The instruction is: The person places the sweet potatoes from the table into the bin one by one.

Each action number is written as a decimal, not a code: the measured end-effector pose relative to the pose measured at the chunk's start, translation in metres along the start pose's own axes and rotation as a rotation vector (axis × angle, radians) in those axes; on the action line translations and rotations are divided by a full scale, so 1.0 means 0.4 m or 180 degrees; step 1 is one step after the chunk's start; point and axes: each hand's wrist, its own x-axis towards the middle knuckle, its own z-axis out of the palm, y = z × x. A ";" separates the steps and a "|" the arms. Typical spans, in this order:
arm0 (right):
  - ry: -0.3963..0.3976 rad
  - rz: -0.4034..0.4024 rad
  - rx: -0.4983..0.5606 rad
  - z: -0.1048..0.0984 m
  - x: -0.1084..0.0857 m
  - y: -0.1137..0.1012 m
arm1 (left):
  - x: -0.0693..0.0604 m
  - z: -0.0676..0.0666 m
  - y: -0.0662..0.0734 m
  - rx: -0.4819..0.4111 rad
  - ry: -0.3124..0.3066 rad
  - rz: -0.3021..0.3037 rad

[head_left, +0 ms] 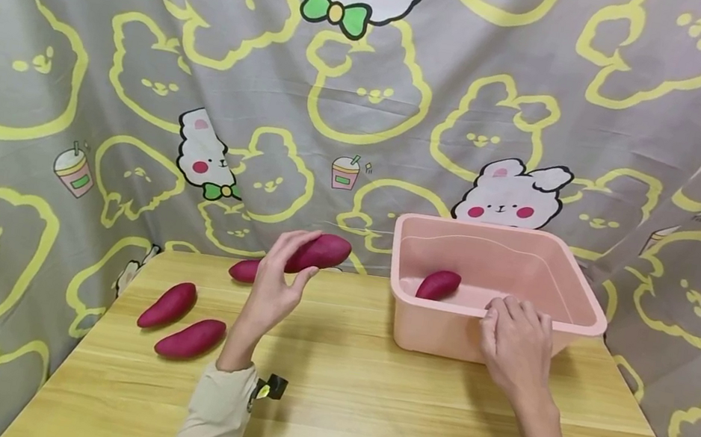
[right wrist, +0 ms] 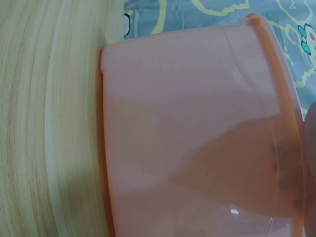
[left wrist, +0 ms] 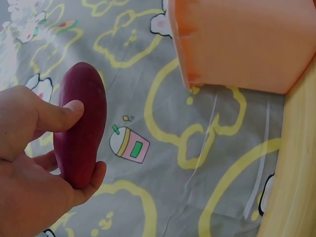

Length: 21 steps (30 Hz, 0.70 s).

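A purple sweet potato (left wrist: 81, 123) is held by my left hand (head_left: 276, 279), thumb on one side and fingers on the other, raised above the table in the head view. My right hand (head_left: 517, 343) grips the near rim of a pink plastic tub (head_left: 442, 330), fingers curled over the edge. Inside the tub lies one sweet potato (head_left: 439, 285) by the left wall. The right wrist view mostly shows the tub's outer wall (right wrist: 187, 123), with only a sliver of the hand at its right edge.
Two sweet potatoes, one (head_left: 168, 305) behind the other (head_left: 191, 339), lie at the table's left. Another sweet potato (head_left: 244, 270) sits near the back edge, partly hidden by the left hand. A patterned curtain (head_left: 381, 102) hangs behind the wooden table (head_left: 350, 400).
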 end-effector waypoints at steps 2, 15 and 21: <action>0.0005 -0.0002 0.0001 0.001 0.000 0.000 | -0.001 0.004 -0.001 -0.0027 -0.0019 -0.0016; 0.0019 -0.0032 -0.0006 0.004 0.000 0.002 | 0.000 0.025 0.013 -0.0106 -0.0071 -0.0035; 0.0008 -0.0026 -0.0005 0.000 0.002 -0.002 | 0.005 0.035 0.023 -0.0096 -0.0066 -0.0003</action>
